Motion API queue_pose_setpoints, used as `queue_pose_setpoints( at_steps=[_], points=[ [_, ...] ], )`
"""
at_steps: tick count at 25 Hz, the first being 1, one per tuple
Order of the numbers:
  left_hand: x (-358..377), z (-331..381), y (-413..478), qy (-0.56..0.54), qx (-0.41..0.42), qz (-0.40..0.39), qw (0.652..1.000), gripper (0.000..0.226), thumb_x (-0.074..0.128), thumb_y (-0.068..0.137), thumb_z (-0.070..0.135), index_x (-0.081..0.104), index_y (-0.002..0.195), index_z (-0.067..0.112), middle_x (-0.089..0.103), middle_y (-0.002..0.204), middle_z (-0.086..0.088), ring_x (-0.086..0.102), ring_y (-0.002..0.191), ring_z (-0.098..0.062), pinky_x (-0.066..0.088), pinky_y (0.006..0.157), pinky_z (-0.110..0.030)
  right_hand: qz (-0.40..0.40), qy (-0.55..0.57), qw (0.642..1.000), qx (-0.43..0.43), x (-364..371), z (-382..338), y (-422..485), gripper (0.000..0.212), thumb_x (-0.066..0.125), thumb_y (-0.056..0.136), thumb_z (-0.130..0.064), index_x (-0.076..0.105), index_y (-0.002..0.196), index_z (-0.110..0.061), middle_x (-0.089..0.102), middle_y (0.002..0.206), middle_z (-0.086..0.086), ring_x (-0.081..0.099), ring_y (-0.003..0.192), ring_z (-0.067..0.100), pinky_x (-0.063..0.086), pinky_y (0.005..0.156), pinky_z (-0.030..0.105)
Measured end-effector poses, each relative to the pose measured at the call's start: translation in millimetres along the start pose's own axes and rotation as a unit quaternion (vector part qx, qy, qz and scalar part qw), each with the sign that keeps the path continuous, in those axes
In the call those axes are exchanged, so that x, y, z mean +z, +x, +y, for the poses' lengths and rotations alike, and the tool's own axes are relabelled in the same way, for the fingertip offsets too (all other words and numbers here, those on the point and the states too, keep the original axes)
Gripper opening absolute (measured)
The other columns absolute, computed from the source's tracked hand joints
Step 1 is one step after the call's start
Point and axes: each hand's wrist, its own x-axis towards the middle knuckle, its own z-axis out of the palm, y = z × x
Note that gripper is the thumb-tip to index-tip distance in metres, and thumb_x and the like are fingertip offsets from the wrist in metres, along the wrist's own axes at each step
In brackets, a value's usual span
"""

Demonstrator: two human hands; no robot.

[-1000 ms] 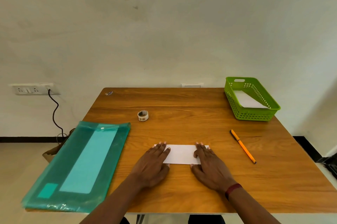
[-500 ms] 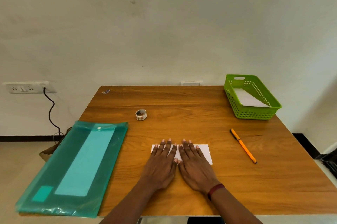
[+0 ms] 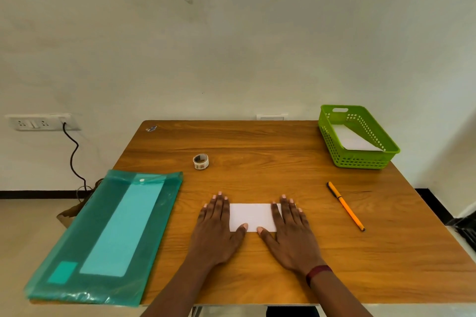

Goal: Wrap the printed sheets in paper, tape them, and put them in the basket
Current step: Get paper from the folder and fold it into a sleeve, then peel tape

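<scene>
left grip (image 3: 215, 226): flat, fingers straight | right grip (image 3: 291, 229): flat, seemingly pressing

Teal folder (image 3: 108, 234) overhangs the table (image 3: 257, 141) (1 orange pen (image 3: 345, 205) right).

The light is soft, even and fairly bright, with a faint greenish cast on the wall (image 3: 231, 46). Shadows are weak — only a thin dark rim under the basket (image 3: 360, 160) and beside the pen (image 3: 345, 206). The folded paper (image 3: 252, 216) is nearly washed out to flat white, and the plastic folder (image 3: 103, 234) shows small glints along its near edge. The wide lens splays the edges of the table (image 3: 257, 141) outward and bows the corners; fine detail is slightly soft throughout.
</scene>
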Motion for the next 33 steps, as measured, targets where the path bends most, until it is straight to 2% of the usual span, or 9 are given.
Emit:
queue_pose_setpoints(
  at_steps=[8,11,14,17,21,25,27,30,33],
  points=[
    [-16,-8,-5,-0.055,-0.001,-0.018,0.998,0.087,0.018,0.093,0.069,-0.014,0.153,0.015,-0.020,0.160,-0.004,-0.018,0.147,-0.019,-0.005,0.121,-0.037,0.003,0.022,1.000,0.004,-9,-8,-2,0.096,0.001,0.081,-0.080,-0.011,0.153,-0.018,-0.018,0.161,0.007,-0.020,0.147,0.022,-0.009,0.120,0.042],
    [-36,-30,-8,-0.063,0.021,0.005,0.998,0.082,0.024,0.096,0.063,-0.017,0.152,0.018,-0.028,0.156,0.002,-0.024,0.145,-0.016,-0.005,0.120,-0.035,0.017,0.042,0.998,-0.039,-19,-32,10,0.095,-0.003,0.079,-0.081,-0.017,0.150,-0.020,-0.022,0.159,0.004,-0.023,0.146,0.020,-0.010,0.120,0.041],
    [-55,-64,-10,-0.075,0.008,0.044,0.996,0.079,0.029,0.098,0.058,-0.015,0.152,0.019,-0.027,0.156,0.004,-0.025,0.144,-0.014,-0.009,0.115,-0.030,0.013,0.064,0.992,-0.112,-30,-77,32,0.093,-0.001,0.080,-0.081,-0.017,0.150,-0.022,-0.023,0.159,0.002,-0.024,0.145,0.017,-0.013,0.118,0.036],
    [-64,-106,-11,-0.066,-0.018,0.062,0.996,0.078,0.026,0.098,0.059,-0.012,0.152,0.017,-0.020,0.158,0.002,-0.020,0.146,-0.015,-0.008,0.117,-0.031,0.003,0.058,0.983,-0.176,-39,-127,55,0.089,0.011,0.087,-0.075,-0.007,0.154,-0.019,-0.015,0.162,0.002,-0.016,0.148,0.015,-0.010,0.117,0.033],
    [-68,-169,-19,-0.069,-0.054,0.092,0.992,0.085,0.008,0.088,0.064,-0.003,0.154,0.010,-0.007,0.161,-0.005,-0.013,0.147,-0.019,0.000,0.122,-0.037,-0.001,0.061,0.968,-0.242,-37,-190,85,0.076,0.024,0.097,-0.060,0.002,0.155,-0.015,0.002,0.163,0.006,-0.003,0.150,0.018,-0.001,0.120,0.036],
    [-69,-217,-32,-0.080,-0.104,0.115,0.985,0.083,0.009,0.090,0.060,0.003,0.154,0.008,0.003,0.163,-0.008,-0.008,0.148,-0.019,-0.006,0.117,-0.031,0.011,0.050,0.958,-0.281,-24,-240,114,0.066,0.033,0.101,-0.049,0.016,0.154,-0.014,0.021,0.160,0.007,0.014,0.149,0.020,0.007,0.121,0.036],
    [-67,-230,-37,-0.078,-0.119,0.114,0.983,0.083,0.006,0.089,0.059,0.004,0.154,0.007,0.005,0.162,-0.009,-0.005,0.149,-0.021,-0.006,0.118,-0.032,0.030,0.039,0.956,-0.288,-19,-259,125,0.058,0.040,0.100,-0.042,0.028,0.151,-0.015,0.034,0.154,0.007,0.028,0.143,0.023,0.019,0.119,0.037],
    [-62,-242,-38,-0.057,-0.122,0.108,0.985,0.085,-0.001,0.086,0.058,0.006,0.154,0.008,0.007,0.163,-0.009,-0.003,0.150,-0.023,-0.004,0.121,-0.035,0.072,0.020,0.955,-0.288,-11,-279,133,0.043,0.050,0.098,-0.030,0.050,0.139,-0.018,0.049,0.143,0.008,0.043,0.132,0.026,0.038,0.107,0.038],
    [-54,-249,-36,-0.048,-0.129,0.107,0.985,0.082,0.000,0.087,0.057,0.013,0.154,0.010,0.013,0.162,-0.009,0.002,0.150,-0.024,-0.002,0.121,-0.038,0.092,-0.003,0.951,-0.296,2,-288,139,0.036,0.050,0.097,-0.031,0.060,0.129,-0.019,0.051,0.141,0.010,0.041,0.134,0.028,0.037,0.110,0.045]
  ],
)
